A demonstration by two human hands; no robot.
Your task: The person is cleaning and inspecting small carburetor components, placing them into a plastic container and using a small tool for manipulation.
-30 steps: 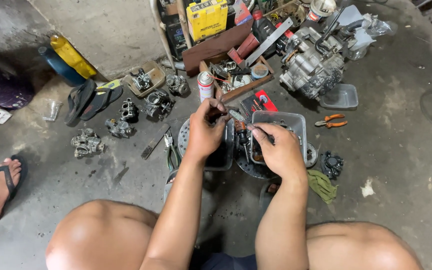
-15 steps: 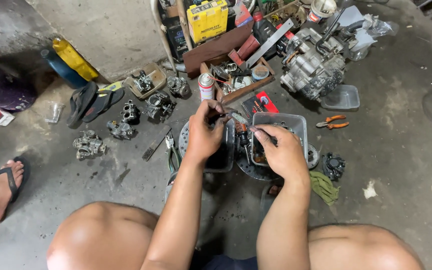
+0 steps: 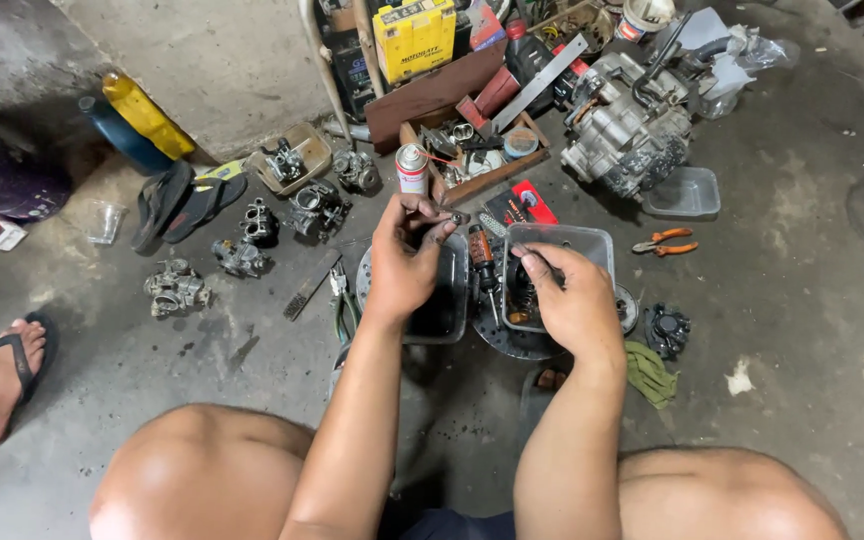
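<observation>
My left hand [image 3: 404, 262] is raised over a dark rectangular tray [image 3: 444, 318] and pinches a small metal part [image 3: 455, 216] between thumb and fingertips. My right hand [image 3: 574, 298] rests on a clear plastic container [image 3: 564, 238] holding small dark parts. Its thumb and index finger dip inside, and whether they grip anything is hidden. Both containers sit on a round metal disc [image 3: 508, 342]. A screwdriver [image 3: 482, 258] with a red and black handle lies between the two hands. My bare knees frame the bottom of the view.
On the concrete floor are several carburetors [image 3: 242, 256], an engine block [image 3: 624, 130], a spray can [image 3: 412, 168], a wooden box of parts [image 3: 482, 160], orange pliers [image 3: 662, 242], green-handled pliers [image 3: 342, 300], a green rag [image 3: 649, 372] and sandals [image 3: 187, 200]. Another person's sandalled foot [image 3: 7, 378] is at the left.
My left hand has turned the small part at its fingertips and lifted slightly. My right hand has stayed on the clear container, fingers shifting a little.
</observation>
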